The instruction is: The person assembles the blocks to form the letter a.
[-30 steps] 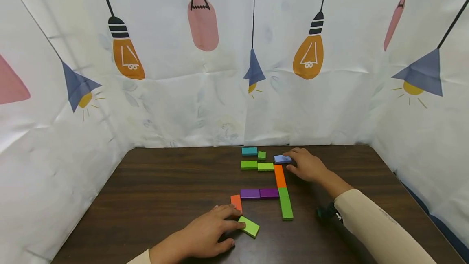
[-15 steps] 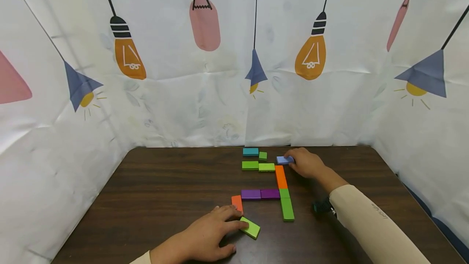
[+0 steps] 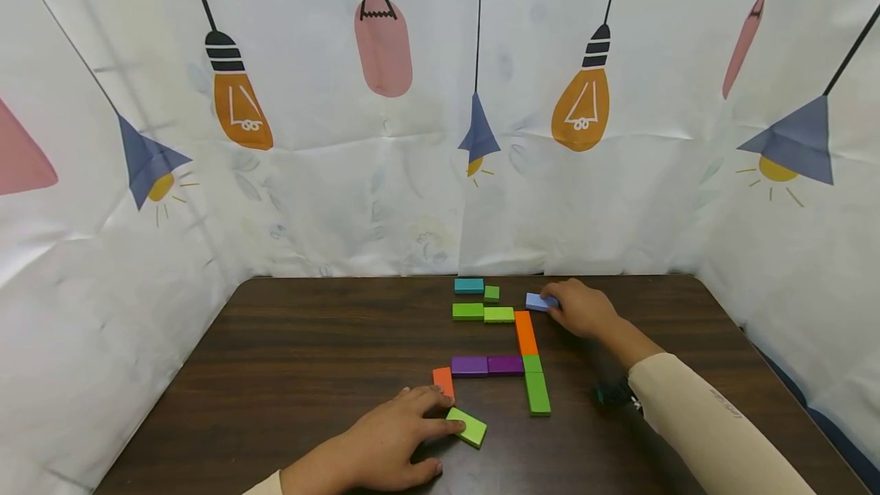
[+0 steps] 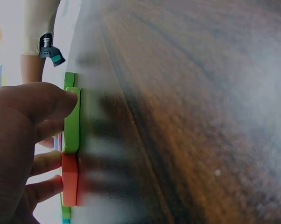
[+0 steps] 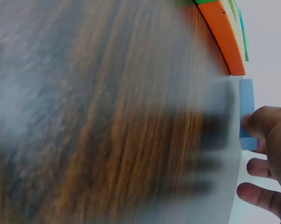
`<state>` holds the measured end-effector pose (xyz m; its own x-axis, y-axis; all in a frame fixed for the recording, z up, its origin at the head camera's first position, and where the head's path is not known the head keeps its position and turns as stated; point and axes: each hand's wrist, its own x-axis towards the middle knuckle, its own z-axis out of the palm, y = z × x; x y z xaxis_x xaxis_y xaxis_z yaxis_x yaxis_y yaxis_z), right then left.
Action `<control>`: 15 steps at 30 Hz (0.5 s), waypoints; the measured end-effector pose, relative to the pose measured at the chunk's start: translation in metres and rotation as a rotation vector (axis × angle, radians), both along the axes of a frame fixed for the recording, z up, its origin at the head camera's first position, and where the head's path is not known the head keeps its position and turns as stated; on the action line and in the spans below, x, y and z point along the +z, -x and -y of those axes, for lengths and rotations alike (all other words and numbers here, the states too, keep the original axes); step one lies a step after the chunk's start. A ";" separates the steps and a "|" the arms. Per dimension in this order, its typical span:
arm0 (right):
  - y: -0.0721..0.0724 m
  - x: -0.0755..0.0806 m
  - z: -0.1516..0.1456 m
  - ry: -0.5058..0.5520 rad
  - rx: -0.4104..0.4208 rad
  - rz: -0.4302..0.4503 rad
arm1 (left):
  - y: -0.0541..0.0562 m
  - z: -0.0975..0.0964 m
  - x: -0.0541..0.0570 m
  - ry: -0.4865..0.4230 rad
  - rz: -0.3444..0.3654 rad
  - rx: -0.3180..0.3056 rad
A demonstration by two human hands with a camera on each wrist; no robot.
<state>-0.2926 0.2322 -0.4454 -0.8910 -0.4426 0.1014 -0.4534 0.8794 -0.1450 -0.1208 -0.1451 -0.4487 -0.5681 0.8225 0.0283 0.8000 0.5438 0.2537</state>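
Our right hand (image 3: 584, 312) pinches the light blue block (image 3: 535, 302) by its right end, between thumb and forefinger. Our left hand (image 3: 385, 435) grasps nothing; its fingers reach out and touch the lime block (image 3: 471, 431) and the orange-red block (image 3: 443, 380), with the thumb apart from both. We judge these pieces light, stiff and hard to break, though their smooth faces may slip a little. Thin as they lie, we would take the blue one as we do now, by its opposite long edges, and steer the left-hand pair with light fingertip pressure from above.

We count twelve blocks in all, one of them light blue. Just toward us from the right hand runs a column of three: the bright orange block (image 3: 525, 332), a small green square (image 3: 532, 363) and a long green block (image 3: 538, 393). Between our hands, two purples lie end to end: the violet block (image 3: 470, 367) and the dark purple block (image 3: 505, 366). Left of the right hand sit one teal block (image 3: 469, 286), a second green square (image 3: 491, 294), a mid-green block (image 3: 468, 312) and a yellow-green block (image 3: 499, 315). That makes six greens and two oranges. Beneath everything is one brown desk (image 3: 309, 357); beyond our hands hangs a white cloth (image 3: 330, 197) printed with two orange bulbs.
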 end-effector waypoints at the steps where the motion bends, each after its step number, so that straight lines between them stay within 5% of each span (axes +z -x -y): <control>1: -0.001 0.000 -0.001 0.008 0.002 -0.011 | 0.000 0.000 0.000 0.002 0.000 0.002; 15: -0.019 0.008 -0.004 0.092 0.086 -0.153 | 0.001 -0.002 0.001 0.023 -0.044 -0.006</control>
<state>-0.2734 0.2365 -0.4369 -0.8212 -0.4992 0.2765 -0.5495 0.8225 -0.1468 -0.1215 -0.1434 -0.4476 -0.5621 0.8263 0.0346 0.8131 0.5445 0.2057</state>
